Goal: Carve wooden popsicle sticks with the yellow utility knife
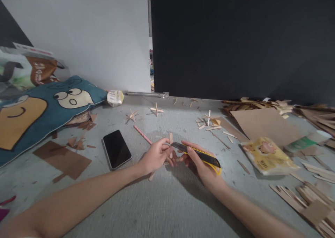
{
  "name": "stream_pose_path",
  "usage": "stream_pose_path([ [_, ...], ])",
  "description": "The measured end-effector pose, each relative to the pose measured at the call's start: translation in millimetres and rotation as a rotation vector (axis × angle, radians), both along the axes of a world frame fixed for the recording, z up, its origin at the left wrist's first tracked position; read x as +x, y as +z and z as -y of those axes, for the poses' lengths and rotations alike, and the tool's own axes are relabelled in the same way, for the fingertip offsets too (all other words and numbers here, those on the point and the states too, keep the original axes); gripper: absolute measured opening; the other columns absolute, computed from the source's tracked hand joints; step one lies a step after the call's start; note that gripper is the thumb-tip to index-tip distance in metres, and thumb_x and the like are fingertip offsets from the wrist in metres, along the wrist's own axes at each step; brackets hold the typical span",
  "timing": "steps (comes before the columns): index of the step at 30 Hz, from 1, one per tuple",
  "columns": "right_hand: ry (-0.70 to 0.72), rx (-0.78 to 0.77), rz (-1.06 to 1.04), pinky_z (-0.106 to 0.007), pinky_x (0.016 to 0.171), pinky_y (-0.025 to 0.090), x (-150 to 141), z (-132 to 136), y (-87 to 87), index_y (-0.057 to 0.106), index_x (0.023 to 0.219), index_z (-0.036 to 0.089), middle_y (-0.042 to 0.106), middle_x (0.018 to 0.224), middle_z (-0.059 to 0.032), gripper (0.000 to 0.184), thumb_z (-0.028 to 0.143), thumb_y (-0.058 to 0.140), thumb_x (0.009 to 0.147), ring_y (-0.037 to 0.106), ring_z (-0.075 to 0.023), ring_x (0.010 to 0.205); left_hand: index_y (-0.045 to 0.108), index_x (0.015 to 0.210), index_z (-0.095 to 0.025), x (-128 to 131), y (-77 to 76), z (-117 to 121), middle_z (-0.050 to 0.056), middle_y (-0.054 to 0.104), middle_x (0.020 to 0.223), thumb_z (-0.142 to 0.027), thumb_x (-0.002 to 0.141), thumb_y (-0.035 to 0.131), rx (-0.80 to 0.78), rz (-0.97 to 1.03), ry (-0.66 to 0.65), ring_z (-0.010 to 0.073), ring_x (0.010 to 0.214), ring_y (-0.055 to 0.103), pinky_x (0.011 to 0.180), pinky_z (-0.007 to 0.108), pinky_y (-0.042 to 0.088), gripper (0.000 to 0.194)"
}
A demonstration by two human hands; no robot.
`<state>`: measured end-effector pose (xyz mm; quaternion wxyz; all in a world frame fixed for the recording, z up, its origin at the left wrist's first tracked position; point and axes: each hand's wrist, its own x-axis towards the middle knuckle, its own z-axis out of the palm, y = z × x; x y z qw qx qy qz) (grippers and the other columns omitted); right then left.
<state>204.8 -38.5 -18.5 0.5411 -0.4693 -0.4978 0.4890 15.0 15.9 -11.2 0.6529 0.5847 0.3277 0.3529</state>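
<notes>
In the middle of the head view, my left hand [158, 155] is closed on a pale wooden popsicle stick [171, 139] that points up between the fingers. My right hand [199, 164] is wrapped round a black and yellow utility knife [200, 154]. The knife's front end touches or nearly touches the stick; its blade is too small to make out. Another popsicle stick [151, 176] shows under my left wrist, partly hidden. A pink striped stick [142, 134] lies just behind my left hand.
A phone [117, 149] and brown cardboard pieces [62, 159] lie left, beside a blue cushion [52, 109]. Small stick crosses [156, 109] stand at the back. Right are a yellow packet [268, 156], a cardboard sheet [264, 124] and many wooden sticks [311, 203].
</notes>
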Motion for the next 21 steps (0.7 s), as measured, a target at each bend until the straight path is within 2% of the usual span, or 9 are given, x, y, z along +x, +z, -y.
stream_pose_path([
  [4, -0.002, -0.006, -0.047, -0.033, 0.060, 0.056, -1, -2, -2.9, 0.072, 0.131, 0.025, 0.080, 0.081, -0.0051, 0.048, 0.058, 0.063, 0.098, 0.070, -0.0201, 0.064, 0.059, 0.102, -0.019, 0, -0.1, 3, 0.000, 0.070, 0.071, -0.067, 0.085, 0.074, 0.002, -0.075, -0.039, 0.0173, 0.058, 0.072, 0.061, 0.031, 0.060, 0.053],
  [7, -0.074, 0.054, -0.012, -0.034, 0.066, 0.057, 5, -2, -0.4, 0.074, 0.126, 0.025, 0.080, 0.085, -0.0061, 0.045, 0.058, 0.057, 0.101, 0.073, -0.0220, 0.072, 0.061, 0.106, -0.019, 1, 1.2, 5, 0.000, 0.070, 0.072, -0.063, 0.086, 0.074, -0.009, -0.061, -0.035, 0.0184, 0.063, 0.074, 0.066, 0.033, 0.062, 0.050],
  [10, -0.195, 0.326, 0.253, -0.043, 0.093, 0.056, 15, -2, 7.8, 0.080, 0.106, 0.028, 0.078, 0.110, -0.0089, 0.039, 0.052, 0.049, 0.105, 0.072, -0.0275, 0.108, 0.061, 0.103, -0.019, 1, 3.0, 6, 0.000, 0.070, 0.074, -0.062, 0.084, 0.078, -0.029, -0.032, 0.000, 0.0188, 0.064, 0.075, 0.066, 0.032, 0.063, 0.051],
  [12, -0.268, 0.548, 0.452, -0.048, 0.098, 0.052, 21, -3, 12.3, 0.079, 0.098, 0.028, 0.074, 0.120, -0.0106, 0.037, 0.046, 0.048, 0.106, 0.067, -0.0302, 0.117, 0.061, 0.103, -0.018, 0, 3.8, 7, 0.001, 0.071, 0.077, -0.060, 0.086, 0.077, -0.019, -0.062, 0.003, 0.0183, 0.064, 0.074, 0.067, 0.032, 0.062, 0.047],
  [14, -0.286, 0.684, 0.573, -0.048, 0.093, 0.052, 23, -6, 12.8, 0.074, 0.097, 0.027, 0.075, 0.103, -0.0099, 0.029, 0.036, 0.048, 0.106, 0.070, -0.0279, 0.100, 0.061, 0.102, -0.019, 0, 3.9, 8, 0.002, 0.073, 0.078, -0.057, 0.088, 0.075, 0.015, -0.103, -0.003, 0.0181, 0.064, 0.074, 0.067, 0.032, 0.062, 0.043],
  [16, -0.225, 0.711, 0.688, -0.044, 0.086, 0.049, 22, -9, 9.2, 0.071, 0.102, 0.027, 0.070, 0.078, -0.0045, 0.025, 0.027, 0.046, 0.105, 0.067, -0.0237, 0.077, 0.061, 0.102, -0.019, 0, 3.4, 9, 0.003, 0.074, 0.079, -0.056, 0.089, 0.074, 0.053, -0.131, -0.004, 0.0181, 0.064, 0.074, 0.066, 0.031, 0.061, 0.041],
  [17, -0.189, 0.723, 0.747, -0.042, 0.083, 0.047, 21, -11, 6.7, 0.070, 0.104, 0.026, 0.067, 0.073, -0.0020, 0.023, 0.024, 0.047, 0.105, 0.065, -0.0219, 0.072, 0.061, 0.101, -0.019, 0, 3.0, 9, 0.003, 0.074, 0.079, -0.056, 0.089, 0.073, 0.068, -0.138, -0.003, 0.0181, 0.064, 0.073, 0.066, 0.031, 0.060, 0.040],
  [21, -0.103, 0.766, 0.912, -0.038, 0.082, 0.036, 16, -13, 0.1, 0.068, 0.108, 0.024, 0.067, 0.074, 0.0003, 0.016, 0.019, 0.054, 0.103, 0.064, -0.0188, 0.071, 0.061, 0.098, -0.020, 1, 2.2, 11, 0.002, 0.073, 0.075, -0.056, 0.090, 0.071, 0.091, -0.147, -0.004, 0.0189, 0.066, 0.074, 0.067, 0.031, 0.060, 0.038],
])
